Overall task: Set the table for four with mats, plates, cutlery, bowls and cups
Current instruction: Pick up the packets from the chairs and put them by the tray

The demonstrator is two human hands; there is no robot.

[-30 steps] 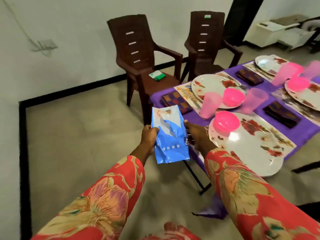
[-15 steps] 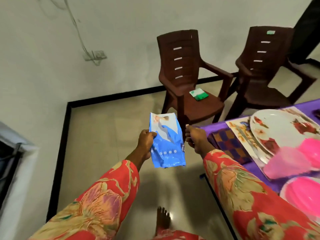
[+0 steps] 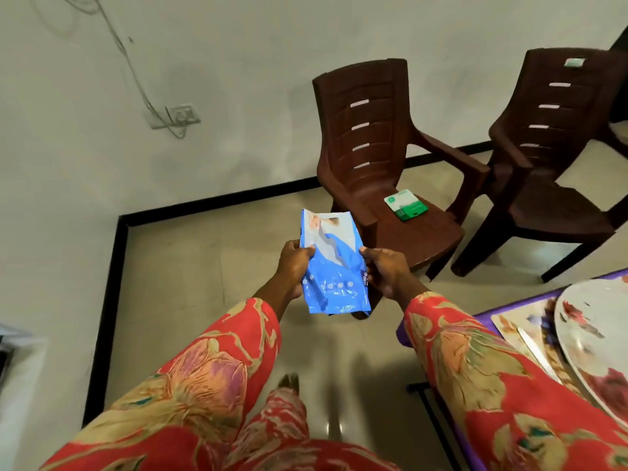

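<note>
I hold a blue and white plastic packet (image 3: 331, 266) upright in front of me over the floor. My left hand (image 3: 294, 265) grips its left edge and my right hand (image 3: 387, 271) grips its right edge. At the far right only a corner of the purple-covered table (image 3: 482, 316) shows, with a patterned mat (image 3: 523, 329) and a large white floral plate (image 3: 591, 338) on it. A knife (image 3: 537, 351) lies on the mat beside the plate. Bowls and cups are out of view.
Two brown plastic chairs stand by the wall, the nearer chair (image 3: 380, 158) bearing a small green and white packet (image 3: 406, 204), the other chair (image 3: 557, 137) at the right. A wall socket (image 3: 176, 116) with cables is at the left. Beige floor with a black border lies below.
My view has swung left, away from the table, so the pink bowls and cups have left the frame. Both hands keep hold of the blue packet.
</note>
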